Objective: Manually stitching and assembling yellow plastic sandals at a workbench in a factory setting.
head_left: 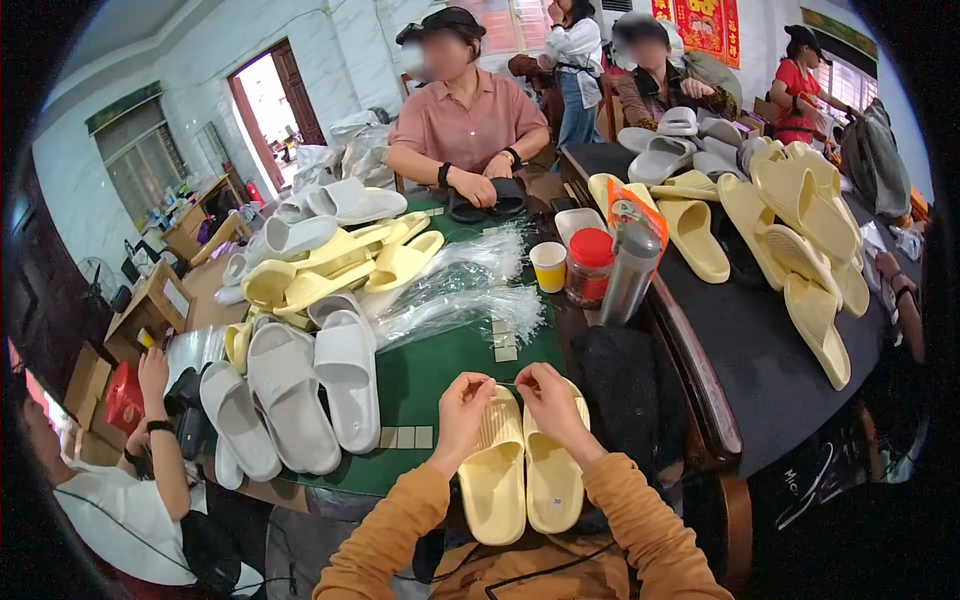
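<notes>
Your left hand and right hand each pinch what looks like a thin strand over the far ends of the yellow slippers, at the green bench's near edge; uneven pulling could skew the pair.

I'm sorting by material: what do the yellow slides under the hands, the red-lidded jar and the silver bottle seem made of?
Yellow slides: probably moulded foam, matte; no visible stitching.
Red-lidded jar: clear plastic or glass, glossy; contents show through.
Silver bottle: likely metal, satin; soft grey sheen.
</notes>
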Tool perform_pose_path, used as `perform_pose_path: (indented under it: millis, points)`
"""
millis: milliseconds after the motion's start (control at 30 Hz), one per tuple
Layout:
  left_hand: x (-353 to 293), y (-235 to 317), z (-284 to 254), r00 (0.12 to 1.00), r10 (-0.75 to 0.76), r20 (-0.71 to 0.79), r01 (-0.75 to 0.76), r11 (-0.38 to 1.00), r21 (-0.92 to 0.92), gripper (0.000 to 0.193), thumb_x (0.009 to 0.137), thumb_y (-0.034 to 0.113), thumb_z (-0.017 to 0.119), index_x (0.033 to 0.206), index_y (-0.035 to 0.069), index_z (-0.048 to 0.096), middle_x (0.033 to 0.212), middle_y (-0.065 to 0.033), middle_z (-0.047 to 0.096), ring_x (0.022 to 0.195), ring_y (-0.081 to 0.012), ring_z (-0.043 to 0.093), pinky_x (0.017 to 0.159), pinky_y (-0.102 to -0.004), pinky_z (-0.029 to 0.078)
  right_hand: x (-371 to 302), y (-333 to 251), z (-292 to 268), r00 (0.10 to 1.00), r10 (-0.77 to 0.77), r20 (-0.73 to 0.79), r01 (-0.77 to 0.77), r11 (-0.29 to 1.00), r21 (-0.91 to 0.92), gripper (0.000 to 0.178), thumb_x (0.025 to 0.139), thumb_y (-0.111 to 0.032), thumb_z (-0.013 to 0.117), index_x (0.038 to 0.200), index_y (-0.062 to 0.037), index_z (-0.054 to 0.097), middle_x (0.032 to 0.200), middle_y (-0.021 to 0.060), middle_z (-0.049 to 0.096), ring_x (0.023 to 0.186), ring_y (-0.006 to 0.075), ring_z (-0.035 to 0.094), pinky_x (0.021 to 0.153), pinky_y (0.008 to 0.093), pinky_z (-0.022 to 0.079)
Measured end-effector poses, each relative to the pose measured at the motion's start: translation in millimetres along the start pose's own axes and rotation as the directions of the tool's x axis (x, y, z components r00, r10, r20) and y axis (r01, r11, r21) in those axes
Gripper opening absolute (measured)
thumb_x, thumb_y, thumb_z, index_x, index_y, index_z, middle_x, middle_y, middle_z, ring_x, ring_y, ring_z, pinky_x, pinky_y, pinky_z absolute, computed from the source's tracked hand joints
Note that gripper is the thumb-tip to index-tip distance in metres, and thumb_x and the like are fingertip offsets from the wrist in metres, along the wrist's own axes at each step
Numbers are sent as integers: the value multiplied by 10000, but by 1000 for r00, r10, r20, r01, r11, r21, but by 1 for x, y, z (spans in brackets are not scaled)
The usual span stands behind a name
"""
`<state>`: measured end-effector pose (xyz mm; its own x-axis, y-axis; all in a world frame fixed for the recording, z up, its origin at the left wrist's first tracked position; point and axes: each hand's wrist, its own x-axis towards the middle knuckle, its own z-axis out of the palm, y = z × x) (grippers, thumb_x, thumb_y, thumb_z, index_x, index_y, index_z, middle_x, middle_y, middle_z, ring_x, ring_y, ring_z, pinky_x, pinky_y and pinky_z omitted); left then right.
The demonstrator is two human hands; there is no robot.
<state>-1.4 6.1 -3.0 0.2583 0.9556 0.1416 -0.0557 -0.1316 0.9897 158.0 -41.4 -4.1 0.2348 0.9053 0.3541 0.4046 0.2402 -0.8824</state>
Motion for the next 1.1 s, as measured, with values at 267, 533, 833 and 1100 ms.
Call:
perform_pose_path:
  millis: [267, 533, 833, 1100]
  points:
    - [0, -5, -2, 999, -13, -42, 10, 997, -77, 80, 966, 85, 624, 976, 8, 605, 851, 16, 605, 774, -52, 582, 692, -215, 460, -1, -2, 0, 1000, 25, 16, -24, 999, -39, 98, 866, -2, 648, 957, -3, 612, 914, 127, 611, 820, 259, 636, 732, 344, 524]
    - [-1, -4, -1, 998, 20, -55, -25, 996, -86, 80, 967, 100, 627, 971, 22, 611, 847, 4, 623, 761, -50, 580, 678, -212, 454, 0, -5, -1, 1000, 7, 1, -7, 1000, 5, 114, 850, -2, 688, 944, 2, 625, 896, 108, 616, 775, 203, 636, 704, 304, 532]
    - [0, -4, 0, 999, 29, -17, -30, 997, -73, 79, 953, 79, 639, 972, 7, 613, 831, 10, 619, 776, -52, 593, 694, -215, 467, 1, -8, -2, 1000, 2, 14, -1, 999, -52, 99, 838, 9, 685, 919, 6, 628, 852, 109, 593, 790, 220, 635, 698, 318, 532]
    - [-3, 0, 6, 995, 75, 72, -88, 976, 201, 101, 911, 88, 675, 959, 1, 658, 833, -41, 681, 772, -85, 628, 700, -248, 506, 2, -7, -1, 997, -36, 62, 40, 997, -65, 105, 825, -5, 698, 914, 0, 641, 865, 109, 603, 795, 226, 633, 718, 334, 520]
